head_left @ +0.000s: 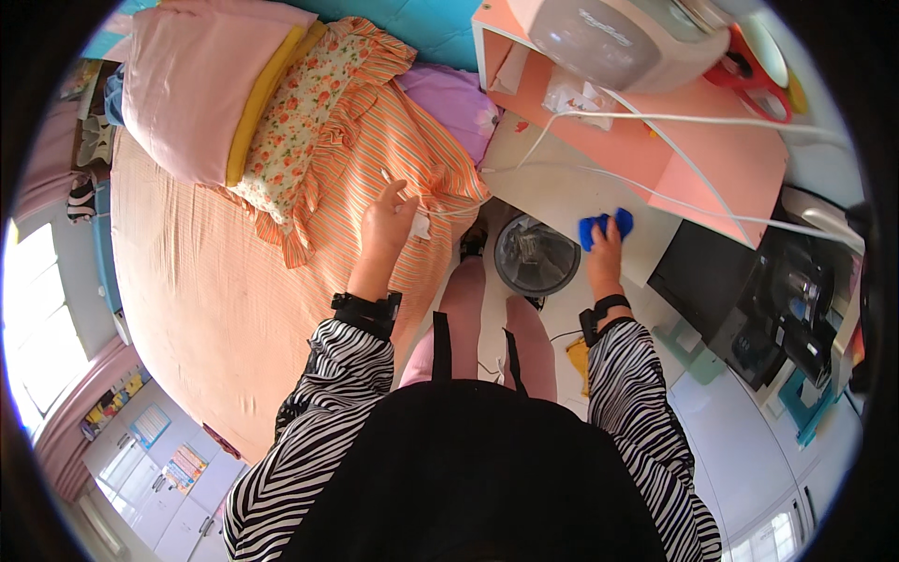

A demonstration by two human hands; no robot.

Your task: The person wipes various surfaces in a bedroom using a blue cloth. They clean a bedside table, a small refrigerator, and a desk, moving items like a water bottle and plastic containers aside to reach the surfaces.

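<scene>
Over the bed's edge, my left hand (386, 225) is raised with its fingers curled. A thin white cable (453, 214) runs from it to the right, and a small white piece (421, 226) shows beside the palm; what exactly this piece is, I cannot make out. My right hand (605, 251) grips a bunched blue cloth (592, 229) against the pale tabletop (548, 192), near its front edge. On the floor between my hands stands a round dark-rimmed trash bin (537, 256) with a clear liner.
A pink shelf unit (716, 169) carries a light-coloured appliance (627, 42), with white cords (693, 119) strung across. Right of it lies a black flat panel (698, 279). To the left is the bed (215, 281) with ruffled pillows (304, 131) and a folded pink blanket (201, 89).
</scene>
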